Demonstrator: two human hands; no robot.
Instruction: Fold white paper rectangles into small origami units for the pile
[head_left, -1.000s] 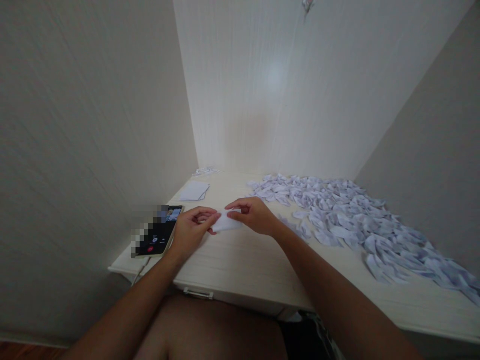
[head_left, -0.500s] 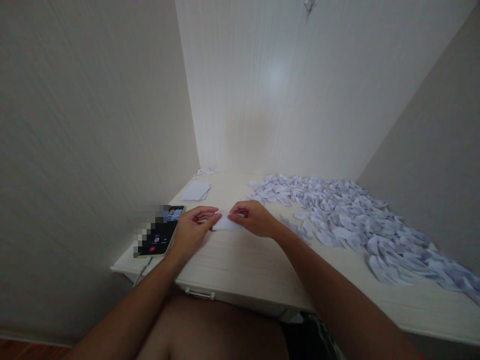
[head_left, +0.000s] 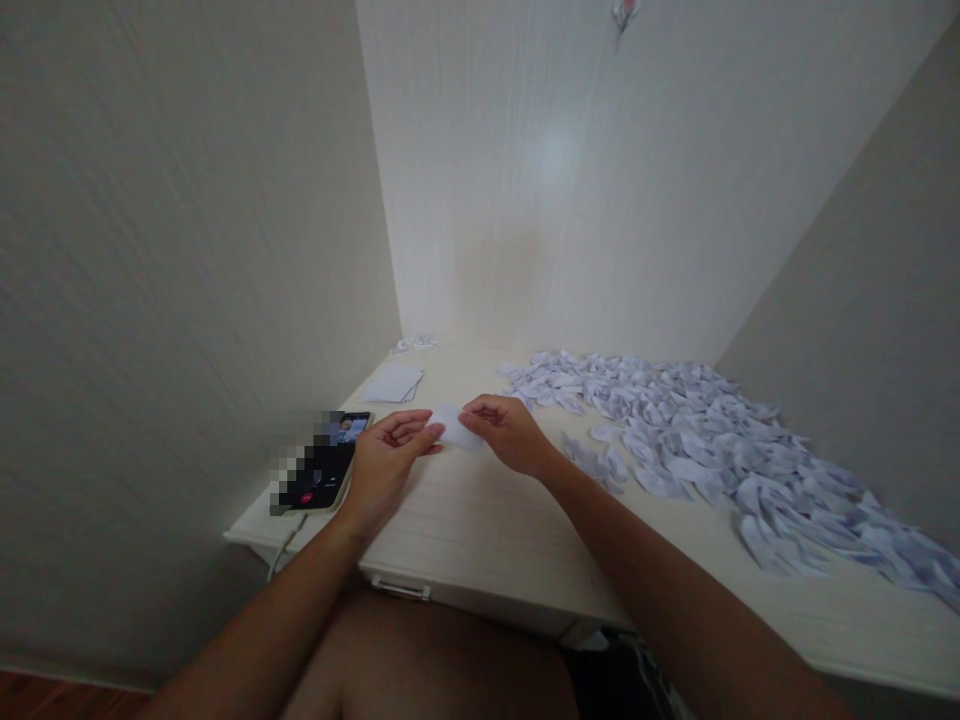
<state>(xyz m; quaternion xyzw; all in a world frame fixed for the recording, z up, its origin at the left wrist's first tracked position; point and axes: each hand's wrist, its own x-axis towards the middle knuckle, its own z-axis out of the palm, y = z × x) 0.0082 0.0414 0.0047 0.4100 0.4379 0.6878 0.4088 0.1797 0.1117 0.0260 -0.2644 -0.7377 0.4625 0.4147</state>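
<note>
A small white paper slip is held between both hands just above the pale desk. My left hand pinches its left edge with thumb and fingers. My right hand pinches its right edge, fingers curled over the top. The paper is tilted up off the desk surface.
A phone with a lit screen lies at the desk's left edge, a cable hanging below it. A short stack of blank slips sits behind it. A wide heap of folded white paper pieces covers the right side. Walls close in on three sides.
The slip lay flat under my fingers a second ago; now both hands have raised it slightly and shifted it away from me.
</note>
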